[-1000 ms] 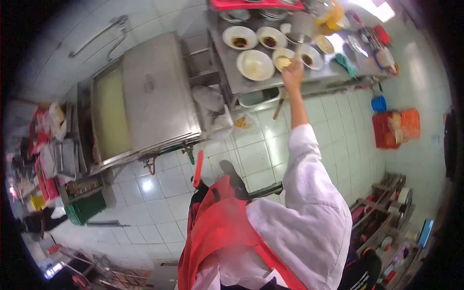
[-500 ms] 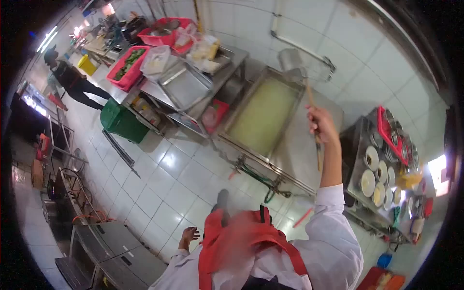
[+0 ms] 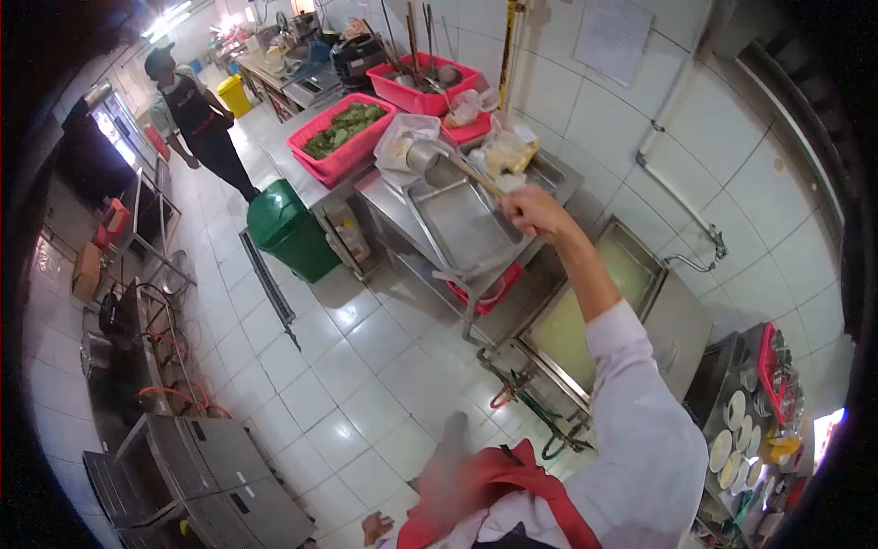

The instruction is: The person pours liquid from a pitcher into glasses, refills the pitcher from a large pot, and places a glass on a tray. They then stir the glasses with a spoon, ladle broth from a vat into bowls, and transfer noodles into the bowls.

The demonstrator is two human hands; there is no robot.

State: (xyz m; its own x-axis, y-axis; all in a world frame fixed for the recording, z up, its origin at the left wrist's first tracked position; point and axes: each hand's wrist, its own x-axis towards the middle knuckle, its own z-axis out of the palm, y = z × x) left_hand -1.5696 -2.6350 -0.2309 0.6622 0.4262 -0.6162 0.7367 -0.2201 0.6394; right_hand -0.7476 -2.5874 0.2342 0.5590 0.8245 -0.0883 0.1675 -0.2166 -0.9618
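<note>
My right hand (image 3: 538, 212) is closed around the wooden handle of a large metal ladle (image 3: 426, 157). The ladle's cup overlaps the clear plastic container (image 3: 395, 137) in this view, over the far end of a steel tray (image 3: 462, 233). Below my outstretched right arm lies a rectangular vat of cloudy yellow-green liquid (image 3: 567, 334), partly covered by the sleeve. Low at the bottom edge, my left hand (image 3: 377, 527) hangs beside the red apron (image 3: 494, 485), its fingers loosely apart and holding nothing.
A pink crate of green leaves (image 3: 343, 131) and a pink bin of utensils (image 3: 425, 84) stand on the counters. The green bin (image 3: 291, 233) is on the tiled floor. A person (image 3: 197, 119) stands at the far left. Stacked bowls (image 3: 734, 448) sit at the right.
My right hand has carried the ladle left, from above the vat's far end to over the steel tray and plastic container. The view has turned left. My left hand still hangs low.
</note>
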